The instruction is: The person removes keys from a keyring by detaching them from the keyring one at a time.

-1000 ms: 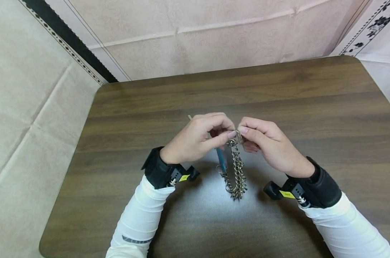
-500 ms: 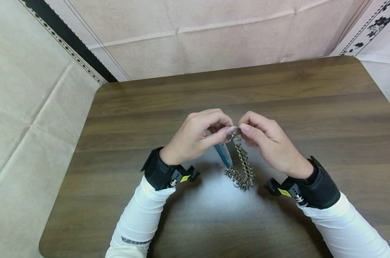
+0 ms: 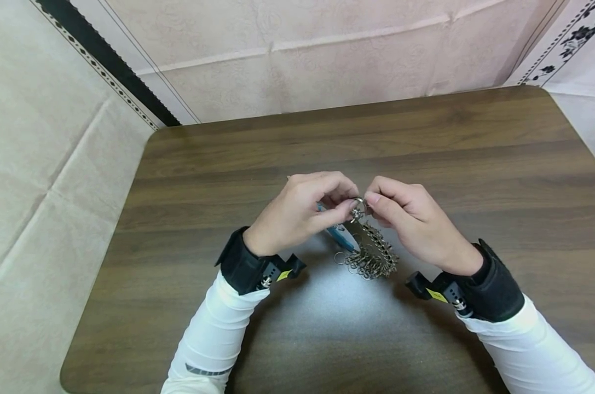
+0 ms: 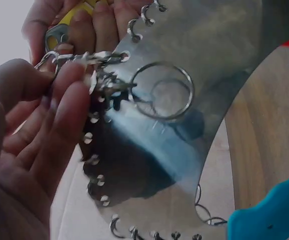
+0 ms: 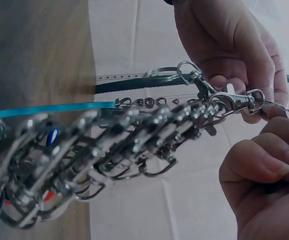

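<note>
1. We see the left hand [image 3: 302, 210] pinching a swivel clasp [image 5: 239, 102] between thumb and forefinger. The right hand [image 3: 411, 221] curls its fingers round what looks like a yellow tag [image 4: 75, 14], its fingertips just beside the left ones.
2. The shiny metal plate [image 4: 159, 150] lies below both hands' fingertips; we cannot tell which fingers bear its weight.
3. We judge that the clasp could slip if the plate swings and tugs on the pinch. The loose split ring [image 4: 192, 95] could snag the crowded neighbouring clasps [image 5: 129, 132].
4. From above, we see the plate's long axis slant from beneath the left fingertips toward the wearer and rightward; its clasp-lined edge faces the right fingers, the teal handle [image 4: 269, 210] the left.
</note>
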A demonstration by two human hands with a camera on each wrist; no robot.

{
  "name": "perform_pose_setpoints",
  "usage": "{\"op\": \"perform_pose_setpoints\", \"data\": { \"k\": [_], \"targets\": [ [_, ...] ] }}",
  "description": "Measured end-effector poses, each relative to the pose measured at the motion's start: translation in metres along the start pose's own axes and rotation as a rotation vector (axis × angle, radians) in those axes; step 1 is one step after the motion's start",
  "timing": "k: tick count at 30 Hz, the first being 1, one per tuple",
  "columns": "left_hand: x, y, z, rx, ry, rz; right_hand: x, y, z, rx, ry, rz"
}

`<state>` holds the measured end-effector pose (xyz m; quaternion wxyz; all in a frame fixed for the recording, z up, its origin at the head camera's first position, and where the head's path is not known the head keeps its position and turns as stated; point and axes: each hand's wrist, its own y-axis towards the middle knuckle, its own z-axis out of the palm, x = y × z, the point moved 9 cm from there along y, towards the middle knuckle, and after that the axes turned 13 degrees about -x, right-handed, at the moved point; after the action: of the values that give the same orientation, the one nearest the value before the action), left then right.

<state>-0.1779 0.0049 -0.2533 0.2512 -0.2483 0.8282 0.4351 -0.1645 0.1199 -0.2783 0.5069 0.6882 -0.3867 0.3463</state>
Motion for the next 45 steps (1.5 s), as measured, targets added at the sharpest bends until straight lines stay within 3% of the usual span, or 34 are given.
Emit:
{"op": "perform_pose_setpoints", "data": {
  "k": [8, 14, 40, 45],
  "targets": [
    [-0.007, 0.001, -0.005, -0.112, 0.039, 0.089, 0.0, 0.0, 0.001, -0.02, 0.024, -0.01],
    [-0.011, 0.0, -0.008, -0.146, 0.089, 0.158, -0.003, 0.001, 0.0, -0.021, 0.01, 0.018],
    [-0.02, -0.005, 0.0, -0.137, 0.2, 0.329, -0.009, 0.001, 0.005, 0.011, 0.059, 0.078],
    [-0.02, -0.005, 0.001, -0.138, 0.193, 0.335, -0.013, 0.001, 0.003, -0.004, 0.009, 0.103]
  ]
}}
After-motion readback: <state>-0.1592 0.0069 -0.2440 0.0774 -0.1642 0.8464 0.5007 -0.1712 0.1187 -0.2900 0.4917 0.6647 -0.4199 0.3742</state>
